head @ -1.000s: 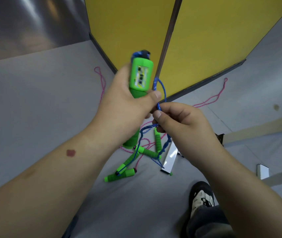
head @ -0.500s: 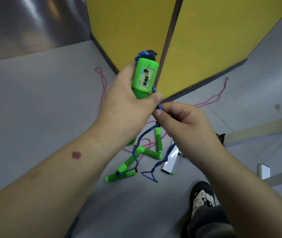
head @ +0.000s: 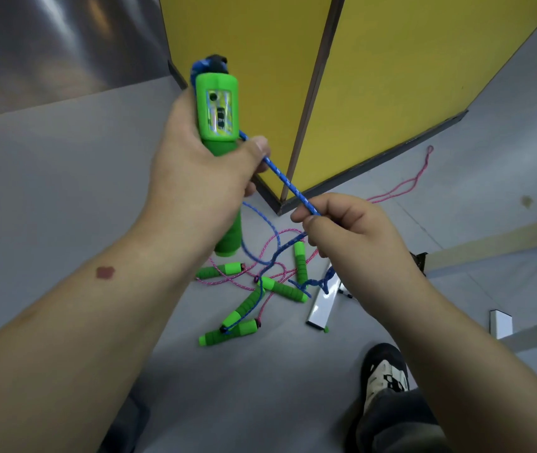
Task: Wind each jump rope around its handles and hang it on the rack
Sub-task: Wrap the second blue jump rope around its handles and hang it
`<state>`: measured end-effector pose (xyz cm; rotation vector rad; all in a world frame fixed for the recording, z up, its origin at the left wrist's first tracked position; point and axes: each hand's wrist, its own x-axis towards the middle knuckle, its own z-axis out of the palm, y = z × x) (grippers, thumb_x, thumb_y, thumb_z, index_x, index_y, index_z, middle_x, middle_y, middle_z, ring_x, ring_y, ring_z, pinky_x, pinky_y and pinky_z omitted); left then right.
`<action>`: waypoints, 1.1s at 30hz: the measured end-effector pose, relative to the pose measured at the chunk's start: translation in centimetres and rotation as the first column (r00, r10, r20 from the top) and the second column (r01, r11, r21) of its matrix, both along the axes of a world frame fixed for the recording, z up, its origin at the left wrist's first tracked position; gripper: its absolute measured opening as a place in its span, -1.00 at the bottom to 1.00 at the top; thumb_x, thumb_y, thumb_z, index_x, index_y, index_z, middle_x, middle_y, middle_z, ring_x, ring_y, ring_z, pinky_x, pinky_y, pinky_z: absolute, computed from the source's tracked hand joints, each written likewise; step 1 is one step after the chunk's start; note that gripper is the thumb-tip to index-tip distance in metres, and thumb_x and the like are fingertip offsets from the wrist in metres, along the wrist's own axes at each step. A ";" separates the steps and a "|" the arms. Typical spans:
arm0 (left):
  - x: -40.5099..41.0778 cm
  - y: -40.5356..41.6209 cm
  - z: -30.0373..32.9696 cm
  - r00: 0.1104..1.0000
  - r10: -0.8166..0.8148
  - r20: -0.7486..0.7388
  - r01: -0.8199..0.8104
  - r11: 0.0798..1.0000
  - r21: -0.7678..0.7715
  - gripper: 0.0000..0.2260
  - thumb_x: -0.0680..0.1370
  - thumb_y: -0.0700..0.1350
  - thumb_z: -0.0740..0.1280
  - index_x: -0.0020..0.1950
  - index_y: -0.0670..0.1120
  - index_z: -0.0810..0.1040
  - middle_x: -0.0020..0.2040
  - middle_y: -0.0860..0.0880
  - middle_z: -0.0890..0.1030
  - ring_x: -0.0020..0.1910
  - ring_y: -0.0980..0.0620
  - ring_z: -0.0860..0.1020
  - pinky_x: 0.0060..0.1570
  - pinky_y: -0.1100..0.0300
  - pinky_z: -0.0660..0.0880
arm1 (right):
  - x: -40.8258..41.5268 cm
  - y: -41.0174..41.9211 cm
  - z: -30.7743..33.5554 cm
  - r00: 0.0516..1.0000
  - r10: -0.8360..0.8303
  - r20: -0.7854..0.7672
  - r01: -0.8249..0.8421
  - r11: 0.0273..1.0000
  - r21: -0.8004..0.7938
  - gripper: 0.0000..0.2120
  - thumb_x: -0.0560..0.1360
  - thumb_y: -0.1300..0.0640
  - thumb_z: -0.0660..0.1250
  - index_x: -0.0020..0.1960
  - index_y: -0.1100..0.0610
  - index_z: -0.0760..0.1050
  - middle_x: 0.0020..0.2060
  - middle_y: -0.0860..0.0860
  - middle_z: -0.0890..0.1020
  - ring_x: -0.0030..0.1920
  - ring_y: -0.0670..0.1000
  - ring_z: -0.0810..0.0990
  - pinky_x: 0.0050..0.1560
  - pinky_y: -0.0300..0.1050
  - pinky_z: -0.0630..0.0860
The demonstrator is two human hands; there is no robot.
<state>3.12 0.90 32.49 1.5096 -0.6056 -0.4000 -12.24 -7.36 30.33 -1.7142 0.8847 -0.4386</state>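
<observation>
Left hand: raised, fingers and thumb curled round a green handle, gripped upright; the handle's upper block has a small counter window, and its foam lower end sticks out below the wrist.

Blue rope: runs taut from beside the left thumb, down and to the right, to the right hand; below that it hangs in loose loops toward the floor, with a knotted tangle near the white bar.

Right hand: lower and to the right of the left, apart from it; thumb and forefinger pinch the blue rope, the other fingers curled in.

Floor pile: several green foam handles lying crossed on the grey floor, below and between the two hands, tangled with pink rope that trails off to the right along the base of the yellow panels.

White bar: lies on the floor just right of the pile.

Shoe: black and white, at the lower right, near the bar.

Beam: pale, at the right edge.
</observation>
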 end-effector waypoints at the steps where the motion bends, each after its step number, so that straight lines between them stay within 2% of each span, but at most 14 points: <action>1: -0.2 0.0 -0.1 1.000 -0.028 -0.010 0.028 1.000 0.013 -0.70 0.55 -0.15 0.48 0.07 0.16 0.43 -0.10 -0.05 0.67 -0.14 -0.03 0.73 -0.27 0.15 0.60 | 0.0 0.1 0.1 1.000 -0.004 0.011 0.004 1.000 0.002 -0.78 0.58 0.18 0.29 -0.05 -0.02 0.69 -0.25 0.26 0.52 -0.30 0.06 0.38 -0.28 -0.03 0.38; 3: -1.1 0.0 -0.6 0.991 -0.132 0.022 0.129 0.987 0.092 -0.69 0.53 -0.13 0.50 0.09 0.19 0.46 -0.15 0.04 0.66 -0.17 0.03 0.71 -0.23 0.05 0.64 | 0.3 0.3 0.4 0.999 0.006 0.032 -0.006 1.000 0.001 -0.81 0.61 0.12 0.28 -0.03 -0.01 0.68 -0.22 0.32 0.46 -0.30 0.06 0.33 -0.29 0.00 0.33; 5: -2.0 -0.2 -0.8 0.975 -0.208 0.082 0.193 0.969 0.156 -0.66 0.52 -0.14 0.51 0.10 0.23 0.47 -0.18 0.07 0.63 -0.24 0.12 0.63 -0.19 0.13 0.65 | 0.4 0.5 0.5 0.999 0.039 0.038 -0.038 0.999 -0.021 -0.82 0.62 0.08 0.28 -0.05 0.02 0.66 -0.23 0.32 0.43 -0.32 0.04 0.31 -0.30 -0.01 0.30; 8: -1.4 -0.2 -0.3 0.986 -0.141 0.083 0.132 0.985 0.112 -0.68 0.52 -0.16 0.51 0.04 0.19 0.47 -0.11 -0.04 0.66 -0.22 0.04 0.65 -0.24 0.14 0.62 | 0.2 0.5 0.7 0.997 0.063 0.038 -0.061 0.997 -0.040 -0.83 0.62 0.02 0.31 0.00 0.00 0.67 -0.23 0.28 0.45 -0.32 0.02 0.35 -0.31 -0.07 0.35; 11: -0.6 0.0 -0.2 0.997 -0.077 -0.010 0.078 0.996 0.052 -0.68 0.55 -0.17 0.48 0.09 0.19 0.46 -0.11 0.02 0.65 -0.15 0.05 0.72 -0.27 0.17 0.61 | 0.0 0.4 0.5 0.999 0.049 0.017 -0.049 0.998 -0.045 -0.81 0.62 -0.02 0.31 -0.02 0.02 0.66 -0.33 0.17 0.39 -0.35 0.00 0.34 -0.35 -0.12 0.36; 14: -1.7 -0.1 -0.6 0.983 -0.172 0.065 0.161 0.976 0.148 -0.65 0.52 -0.12 0.50 0.16 0.24 0.49 -0.14 0.09 0.64 -0.16 0.02 0.68 -0.14 0.00 0.67 | 0.2 0.5 0.3 0.998 0.048 0.050 -0.047 0.999 -0.026 -0.81 0.63 0.03 0.31 -0.02 0.09 0.65 -0.35 0.12 0.33 -0.35 0.02 0.28 -0.34 -0.07 0.27; 16: -2.1 -0.3 -0.7 0.973 -0.199 0.116 0.177 0.968 0.178 -0.62 0.50 -0.13 0.51 0.19 0.24 0.50 -0.12 0.07 0.66 -0.18 0.02 0.65 -0.11 0.02 0.66 | 0.2 0.6 0.3 0.996 0.051 0.069 -0.050 0.999 -0.018 -0.82 0.62 0.07 0.33 -0.06 0.12 0.65 -0.34 0.17 0.33 -0.34 0.02 0.28 -0.32 -0.08 0.25; 19: -1.0 -0.4 -0.4 0.995 -0.078 0.061 0.073 0.994 0.087 -0.66 0.51 -0.15 0.52 0.09 0.19 0.46 -0.09 -0.04 0.67 -0.17 -0.02 0.70 -0.23 0.08 0.65 | 0.1 0.4 0.3 0.998 0.018 0.053 -0.017 1.000 -0.025 -0.87 0.59 0.09 0.37 -0.08 0.08 0.65 -0.35 0.13 0.44 -0.35 -0.01 0.36 -0.36 -0.16 0.35; 21: -0.3 -0.2 -0.3 0.999 -0.027 -0.022 0.027 0.999 0.022 -0.68 0.53 -0.15 0.49 0.09 0.18 0.44 -0.05 -0.11 0.69 -0.13 -0.06 0.74 -0.28 0.15 0.61 | 0.0 0.2 0.3 0.999 -0.022 0.047 0.023 0.999 -0.034 -0.89 0.58 0.15 0.36 -0.08 0.06 0.67 -0.28 0.21 0.53 -0.34 -0.03 0.40 -0.35 -0.25 0.38; 23: -0.6 -0.1 -0.6 0.996 -0.076 -0.051 0.077 0.996 0.034 -0.68 0.54 -0.14 0.48 0.11 0.18 0.44 -0.13 0.02 0.70 -0.14 -0.05 0.74 -0.27 0.15 0.60 | 0.1 0.2 0.3 0.998 -0.047 0.050 0.049 0.998 -0.037 -0.83 0.57 0.21 0.33 -0.08 0.03 0.67 -0.21 0.26 0.57 -0.31 -0.03 0.41 -0.33 -0.21 0.38; 25: -1.7 -0.3 -1.1 0.985 -0.171 0.001 0.170 0.980 0.101 -0.65 0.52 -0.14 0.51 0.12 0.22 0.46 -0.23 0.12 0.62 -0.19 0.05 0.69 -0.24 0.09 0.64 | 0.3 0.4 0.3 0.998 -0.034 0.062 0.036 0.999 -0.035 -0.81 0.57 0.22 0.31 -0.08 0.03 0.67 -0.26 0.29 0.52 -0.31 0.00 0.38 -0.30 -0.12 0.35; 28: -1.9 -0.5 -1.0 0.981 -0.181 0.065 0.171 0.975 0.140 -0.66 0.51 -0.14 0.52 0.08 0.22 0.48 -0.17 0.08 0.62 -0.20 0.02 0.64 -0.19 0.02 0.64 | 0.3 0.6 0.4 0.996 0.003 0.084 -0.001 1.000 -0.026 -0.86 0.60 0.14 0.33 -0.06 0.07 0.66 -0.33 0.24 0.42 -0.34 0.00 0.34 -0.32 -0.11 0.32; 31: -0.3 -0.3 -0.7 0.997 -0.073 -0.022 0.074 0.995 0.072 -0.70 0.53 -0.13 0.49 0.08 0.18 0.46 -0.05 -0.08 0.70 -0.12 -0.10 0.73 -0.19 0.00 0.67 | 0.0 0.4 0.4 0.998 0.016 0.068 -0.013 0.999 -0.036 -0.84 0.62 0.05 0.33 -0.04 0.10 0.64 -0.44 0.02 0.34 -0.45 -0.11 0.29 -0.43 -0.27 0.30; 33: -0.4 0.0 -0.7 0.996 -0.083 -0.045 0.086 0.993 0.075 -0.72 0.53 -0.10 0.48 0.07 0.18 0.46 -0.06 -0.06 0.71 -0.11 -0.13 0.73 -0.16 -0.08 0.67 | -0.1 0.3 0.2 0.999 0.010 0.054 -0.007 0.999 -0.053 -0.83 0.62 0.03 0.33 -0.03 0.08 0.64 -0.46 -0.08 0.33 -0.47 -0.13 0.27 -0.45 -0.30 0.27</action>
